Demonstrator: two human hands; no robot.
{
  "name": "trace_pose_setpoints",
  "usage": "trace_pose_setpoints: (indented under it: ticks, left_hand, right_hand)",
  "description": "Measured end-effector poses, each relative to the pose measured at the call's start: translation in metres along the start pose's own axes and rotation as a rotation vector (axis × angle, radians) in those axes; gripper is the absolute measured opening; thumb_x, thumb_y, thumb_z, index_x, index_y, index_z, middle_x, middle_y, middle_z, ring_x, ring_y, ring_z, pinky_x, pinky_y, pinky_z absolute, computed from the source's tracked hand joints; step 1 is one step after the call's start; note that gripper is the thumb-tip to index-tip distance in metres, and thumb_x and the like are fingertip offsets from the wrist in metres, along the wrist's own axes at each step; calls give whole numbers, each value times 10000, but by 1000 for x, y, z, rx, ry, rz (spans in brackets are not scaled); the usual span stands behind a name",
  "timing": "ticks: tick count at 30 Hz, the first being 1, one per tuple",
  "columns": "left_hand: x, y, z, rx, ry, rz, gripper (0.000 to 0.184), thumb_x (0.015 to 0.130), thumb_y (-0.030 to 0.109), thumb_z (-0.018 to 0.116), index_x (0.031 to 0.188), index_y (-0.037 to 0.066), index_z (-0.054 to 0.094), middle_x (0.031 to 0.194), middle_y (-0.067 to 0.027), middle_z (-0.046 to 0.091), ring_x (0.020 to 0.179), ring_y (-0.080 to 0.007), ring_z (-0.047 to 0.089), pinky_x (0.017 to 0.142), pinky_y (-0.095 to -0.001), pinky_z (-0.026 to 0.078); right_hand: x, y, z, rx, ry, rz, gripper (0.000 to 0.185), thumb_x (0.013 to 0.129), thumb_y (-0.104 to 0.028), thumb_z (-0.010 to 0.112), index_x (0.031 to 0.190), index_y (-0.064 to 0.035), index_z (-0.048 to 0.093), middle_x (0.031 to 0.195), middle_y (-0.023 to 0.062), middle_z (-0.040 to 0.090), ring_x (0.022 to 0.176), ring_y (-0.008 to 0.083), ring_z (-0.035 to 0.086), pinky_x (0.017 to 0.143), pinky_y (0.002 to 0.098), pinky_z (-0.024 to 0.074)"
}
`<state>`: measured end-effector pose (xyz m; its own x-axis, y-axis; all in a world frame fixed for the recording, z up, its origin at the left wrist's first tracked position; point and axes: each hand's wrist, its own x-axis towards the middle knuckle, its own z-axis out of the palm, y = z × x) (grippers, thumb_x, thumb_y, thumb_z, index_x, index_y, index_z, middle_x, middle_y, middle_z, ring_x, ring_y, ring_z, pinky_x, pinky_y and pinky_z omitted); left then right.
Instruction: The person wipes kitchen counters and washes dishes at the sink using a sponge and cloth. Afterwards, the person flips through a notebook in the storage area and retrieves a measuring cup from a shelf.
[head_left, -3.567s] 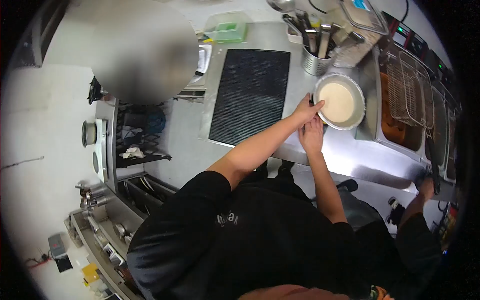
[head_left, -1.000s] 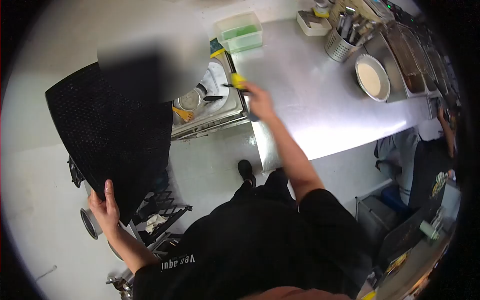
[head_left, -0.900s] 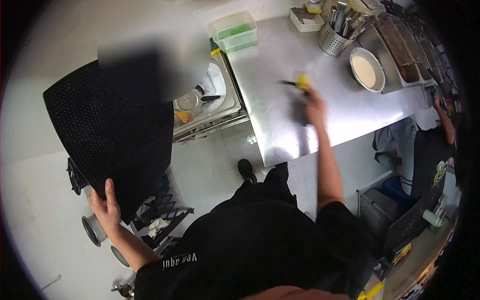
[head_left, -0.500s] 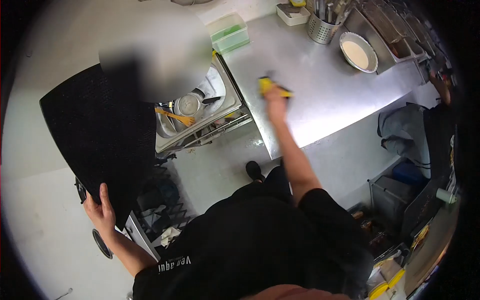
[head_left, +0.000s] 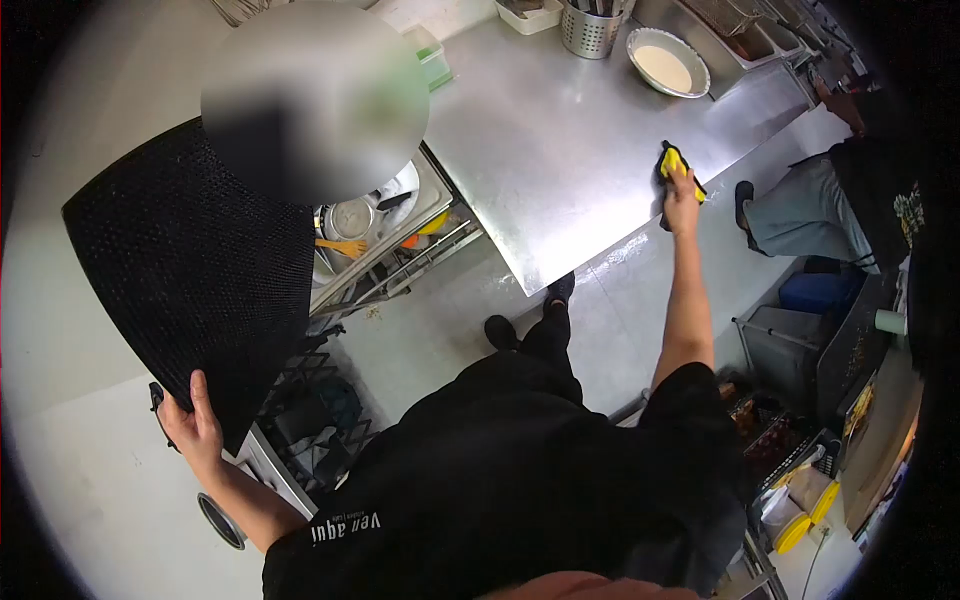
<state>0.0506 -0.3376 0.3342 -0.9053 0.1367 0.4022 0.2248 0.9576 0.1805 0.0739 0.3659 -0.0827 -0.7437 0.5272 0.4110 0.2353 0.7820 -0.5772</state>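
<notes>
My left hand (head_left: pixel 196 425) grips the lower edge of a large black perforated mat (head_left: pixel 200 280), thumb on top and fingers behind it. The mat stands raised and slightly curved at the left; a blurred round patch hides its upper part. My right hand (head_left: pixel 682 205) is closed on a yellow and black cloth (head_left: pixel 673 163), pressed to the stainless steel worktop (head_left: pixel 540 150) near its front right edge. The bowl of pale liquid (head_left: pixel 665 68) stands beyond this hand.
A sink (head_left: pixel 430 195) with pans and an orange spatula (head_left: pixel 345 246) adjoins the worktop's left. A perforated utensil holder (head_left: pixel 590 32) and green tub (head_left: pixel 432 62) stand at the back. Another person's legs (head_left: pixel 805 210) are at the right, near a grey bin (head_left: pixel 785 325).
My right hand has swept the cloth rightward across the worktop to its front edge. My left hand still holds the mat, nearly in place. The other person has shifted slightly.
</notes>
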Motion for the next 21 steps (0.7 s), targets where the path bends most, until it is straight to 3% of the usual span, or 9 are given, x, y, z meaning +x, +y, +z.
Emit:
trace_pose_setpoints:
  ticks: [3, 5, 6, 10, 15, 16, 18, 20, 21]
  left_hand:
    - [5, 4, -9, -7, -67, -38, 127, 886, 77, 642, 963, -24, 641, 804, -120, 660, 687, -224, 585, 648, -328, 439]
    - [12, 11, -5, -38, -118, -81, 127, 889, 70, 636, 967, -30, 640, 814, -123, 663, 699, -214, 591, 648, -323, 445]
    - [19, 17, 1, -65, -69, 27, 128, 893, 64, 629, 976, -33, 636, 817, -127, 665, 698, -205, 591, 645, -316, 447]
    - [45, 41, 24, -108, -18, 191, 140, 898, 50, 616, 1005, -39, 631, 827, -138, 674, 678, -201, 597, 656, -298, 459]
    - [57, 72, 37, -223, 52, 287, 137, 892, 60, 630, 981, -44, 633, 772, -119, 666, 665, -188, 598, 637, -300, 453]
    - [58, 70, 37, -221, 62, 281, 137, 892, 60, 630, 981, -44, 633, 772, -119, 666, 665, -188, 598, 637, -300, 453]
    - [55, 64, 34, -227, 38, 195, 134, 889, 59, 633, 968, -49, 634, 805, -122, 665, 693, -175, 589, 660, -283, 449]
    - [51, 66, 32, -214, 60, 161, 135, 888, 65, 635, 961, -49, 635, 843, -124, 662, 727, -173, 586, 682, -284, 446]
    - [50, 68, 31, -215, 73, 142, 137, 888, 71, 636, 953, -50, 635, 881, -126, 659, 761, -171, 583, 705, -285, 442]
  right_hand:
    - [-70, -48, 56, 53, 133, -129, 373, 829, 28, 523, 1195, -14, 582, 1174, 244, 587, 1128, 409, 528, 965, 448, 413]
    - [-119, -134, 71, -86, -233, 3, 341, 823, -7, 481, 1150, 19, 574, 1202, 225, 562, 1162, 380, 503, 983, 432, 403]
    - [-149, -173, 90, 40, -41, -145, 361, 822, -8, 455, 1165, 9, 566, 1243, 211, 541, 1199, 362, 488, 1032, 428, 376]
    - [-176, -272, 97, 140, -458, -427, 387, 803, -9, 518, 1180, -42, 602, 1362, 136, 493, 1351, 266, 369, 1139, 405, 279]
    - [-134, -208, 64, 346, -509, -625, 340, 790, -37, 543, 1100, -123, 650, 1298, 86, 560, 1326, 279, 408, 1097, 461, 306]
    - [-114, -179, 56, 219, -641, -527, 316, 775, -27, 552, 1055, -128, 658, 1227, 105, 596, 1262, 300, 472, 1047, 492, 335]
    - [-64, -132, 20, 2, -251, -405, 260, 744, -65, 588, 992, -93, 663, 1021, 154, 648, 1077, 349, 570, 995, 499, 365]
    - [7, -85, -8, -311, -653, 101, 361, 798, -166, 560, 1143, -76, 621, 1210, 197, 582, 1202, 387, 478, 1028, 487, 345]
    - [14, -46, 3, -474, -86, -169, 435, 834, -201, 546, 1243, -51, 555, 1298, 223, 518, 1251, 434, 417, 1022, 504, 348]
